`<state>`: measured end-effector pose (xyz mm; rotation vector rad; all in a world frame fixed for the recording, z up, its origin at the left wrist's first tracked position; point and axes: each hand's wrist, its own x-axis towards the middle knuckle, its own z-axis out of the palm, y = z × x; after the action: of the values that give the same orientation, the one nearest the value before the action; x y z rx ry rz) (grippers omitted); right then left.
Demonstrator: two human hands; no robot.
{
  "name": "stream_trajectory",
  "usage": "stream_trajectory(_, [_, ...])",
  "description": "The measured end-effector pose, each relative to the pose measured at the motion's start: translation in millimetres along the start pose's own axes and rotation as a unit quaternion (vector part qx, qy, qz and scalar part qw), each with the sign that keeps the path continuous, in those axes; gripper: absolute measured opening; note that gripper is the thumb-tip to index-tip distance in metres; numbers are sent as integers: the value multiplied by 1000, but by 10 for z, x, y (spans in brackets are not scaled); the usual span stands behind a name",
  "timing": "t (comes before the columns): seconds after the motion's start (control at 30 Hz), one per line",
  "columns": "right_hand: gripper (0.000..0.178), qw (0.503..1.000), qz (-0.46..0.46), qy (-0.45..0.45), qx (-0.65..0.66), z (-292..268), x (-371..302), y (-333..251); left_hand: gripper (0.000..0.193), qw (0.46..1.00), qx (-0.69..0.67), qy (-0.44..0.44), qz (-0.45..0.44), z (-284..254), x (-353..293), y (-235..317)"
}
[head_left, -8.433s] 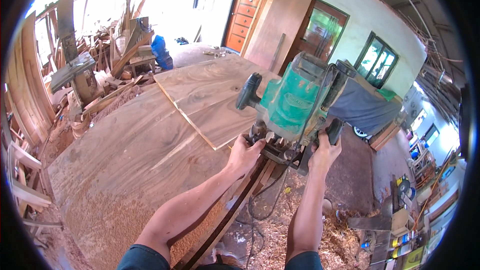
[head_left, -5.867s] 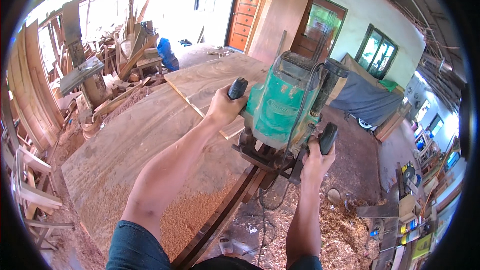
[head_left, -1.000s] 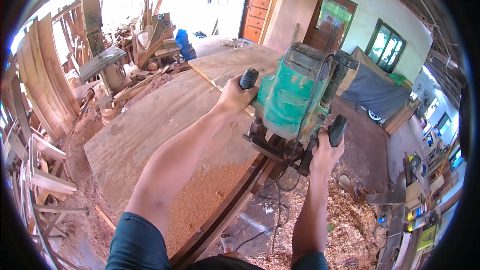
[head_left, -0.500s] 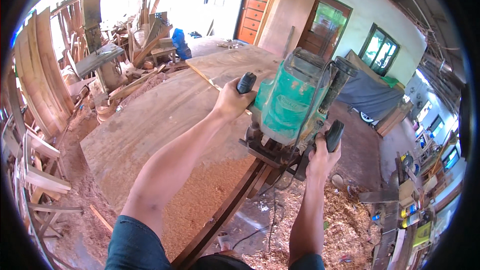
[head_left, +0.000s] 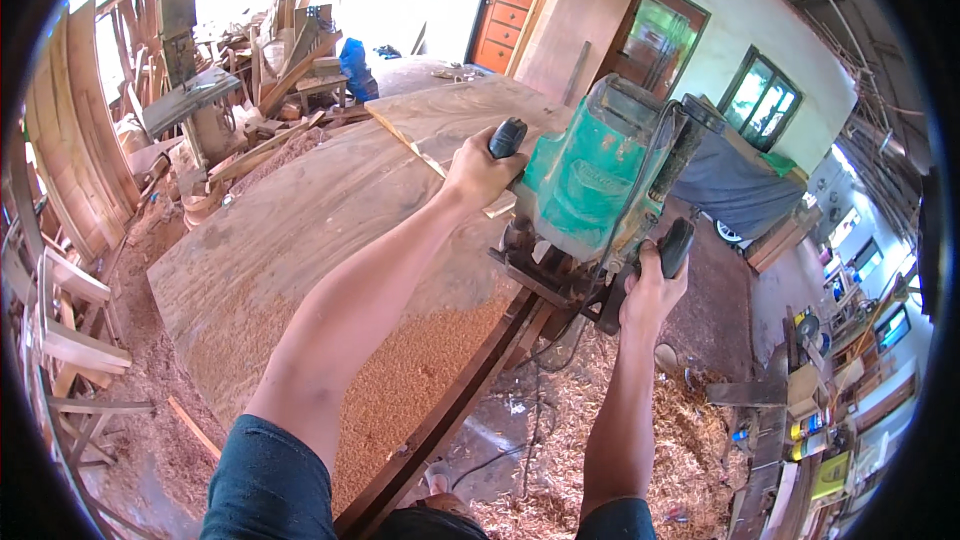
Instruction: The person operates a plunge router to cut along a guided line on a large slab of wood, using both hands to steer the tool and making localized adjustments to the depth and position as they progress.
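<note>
A green plunge router (head_left: 585,180) with a black base stands on a long dark wooden beam (head_left: 450,408), near the beam's far end. My left hand (head_left: 478,172) is closed round the router's left black handle, and my right hand (head_left: 652,292) grips the handle on its right. Both arms are stretched forward. The cutting bit is hidden under the router body. A dark cord runs along the router's right side and down toward the floor. To the left of the beam lies a wide wooden tabletop (head_left: 290,240), its near part covered in sawdust.
A thin wood strip (head_left: 405,145) lies on the tabletop. Wood shavings (head_left: 590,430) cover the floor at right. Chair-like wooden frames (head_left: 85,340) stand at far left, below tall planks (head_left: 85,130). A cloth-covered vehicle (head_left: 735,175) and a cluttered bench (head_left: 800,420) are on the right.
The router, with both my hands on its handles, has slid slightly farther along the beam, away from me. The view has shifted a little.
</note>
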<state>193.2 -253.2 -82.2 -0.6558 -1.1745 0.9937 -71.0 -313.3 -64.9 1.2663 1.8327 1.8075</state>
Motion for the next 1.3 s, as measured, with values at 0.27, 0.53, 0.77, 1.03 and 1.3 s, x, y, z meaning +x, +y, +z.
stream_trajectory(0.27, [18,1000,-14,-12,0,14,236,154,52,1000,-21,6,-5,201,269,-189])
stream_trajectory(0.53, [17,1000,-18,-6,-22,46,302,153,66,999,-43,25,-10,211,144,-272])
stream_trajectory(0.77, [23,1000,5,-8,-23,26,263,104,61,942,-171,-113,-265,191,-965,-436])
stream_trajectory(1.03, [31,1000,7,-7,-9,49,248,183,47,958,-177,-66,-215,620,-946,-436])
stream_trajectory(1.3, [37,999,46,-14,4,15,237,139,49,973,-113,-18,-198,671,-952,-392])
